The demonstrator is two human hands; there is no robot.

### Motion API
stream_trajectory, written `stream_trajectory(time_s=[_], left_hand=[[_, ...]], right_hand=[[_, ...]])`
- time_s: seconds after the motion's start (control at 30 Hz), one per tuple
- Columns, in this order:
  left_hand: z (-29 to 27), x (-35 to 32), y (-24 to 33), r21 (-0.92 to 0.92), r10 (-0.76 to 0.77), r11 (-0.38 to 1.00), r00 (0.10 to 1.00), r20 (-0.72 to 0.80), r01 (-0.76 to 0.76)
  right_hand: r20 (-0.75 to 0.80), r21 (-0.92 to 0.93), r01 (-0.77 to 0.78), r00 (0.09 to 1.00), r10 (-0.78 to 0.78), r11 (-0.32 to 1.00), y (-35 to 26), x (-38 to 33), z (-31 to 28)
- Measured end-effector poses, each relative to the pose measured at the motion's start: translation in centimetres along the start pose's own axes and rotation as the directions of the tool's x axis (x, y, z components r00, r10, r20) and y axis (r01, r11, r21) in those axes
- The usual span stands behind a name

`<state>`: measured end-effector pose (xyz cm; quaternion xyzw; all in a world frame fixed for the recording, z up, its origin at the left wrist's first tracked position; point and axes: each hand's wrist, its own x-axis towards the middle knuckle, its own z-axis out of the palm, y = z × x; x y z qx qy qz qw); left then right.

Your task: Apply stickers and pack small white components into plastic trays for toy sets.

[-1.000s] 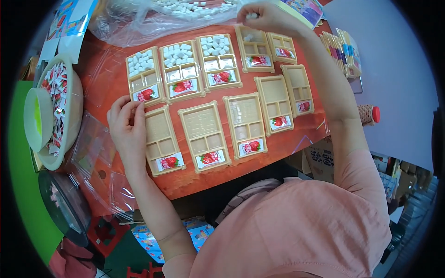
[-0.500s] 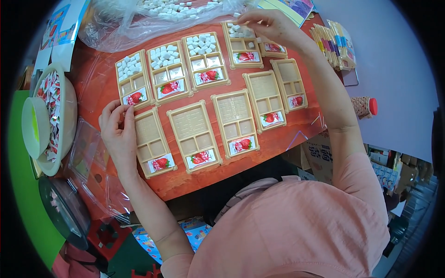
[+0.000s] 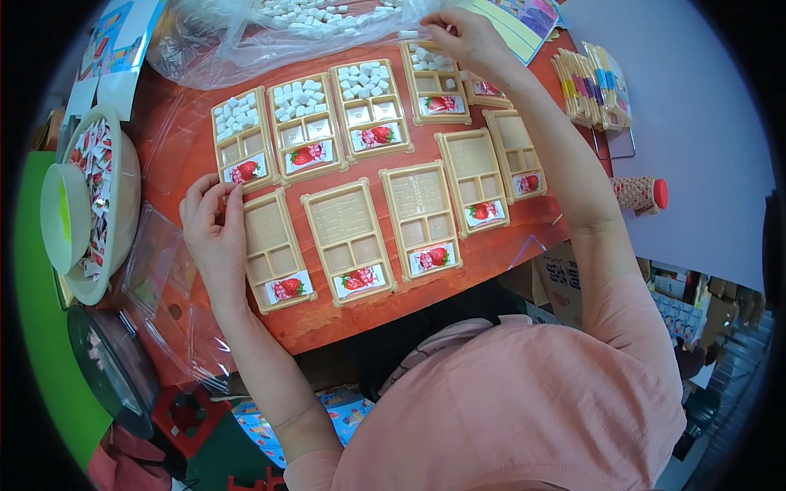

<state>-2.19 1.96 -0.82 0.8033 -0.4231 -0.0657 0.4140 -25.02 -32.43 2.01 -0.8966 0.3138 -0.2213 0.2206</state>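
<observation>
Beige plastic trays point(image 3: 337, 263) with compartments lie in two rows on a red table, each with a strawberry-printed packet point(image 3: 359, 280) in its end compartment. Small white cubes like marshmallows point(image 3: 236, 114) fill the large compartments of three far trays. Another far tray point(image 3: 426, 86) is partly filled with them. My right hand point(image 3: 467, 37) is beyond that tray, at the edge of a clear plastic bag point(image 3: 196, 61) of white cubes; its fingers are pinched, and anything between them is hidden. My left hand point(image 3: 211, 229) rests by the left trays, fingers curled together at a tray corner.
A cream basin point(image 3: 123, 204) heaped with small packets stands at the left, holding a pale bowl point(image 3: 64, 217). Bundles of sticks point(image 3: 594, 86) and a red-lidded jar point(image 3: 643, 193) are at the right. A dark lidded container point(image 3: 110, 368) sits lower left.
My right hand has moved from over the corner of the partly filled tray away toward the bag's edge. My left hand keeps its place by the tray corner. The whole view has shifted slightly.
</observation>
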Motion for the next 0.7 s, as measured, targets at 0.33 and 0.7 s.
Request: stream_trajectory(time_s=[0.33,0.7], left_hand=[[0.4,0.1,0.0,-0.026,0.043,0.999,0.998,-0.045,-0.044],[0.4,-0.1,-0.6,0.002,0.027,1.0,0.999,-0.034,-0.027]], right_hand=[[0.19,-0.189,-0.035,0.979,0.071,0.981,-2.6,3.3,0.2],[0.061,-0.054,-0.124,0.99,0.127,0.991,-0.1,-2.7,-1.4]])
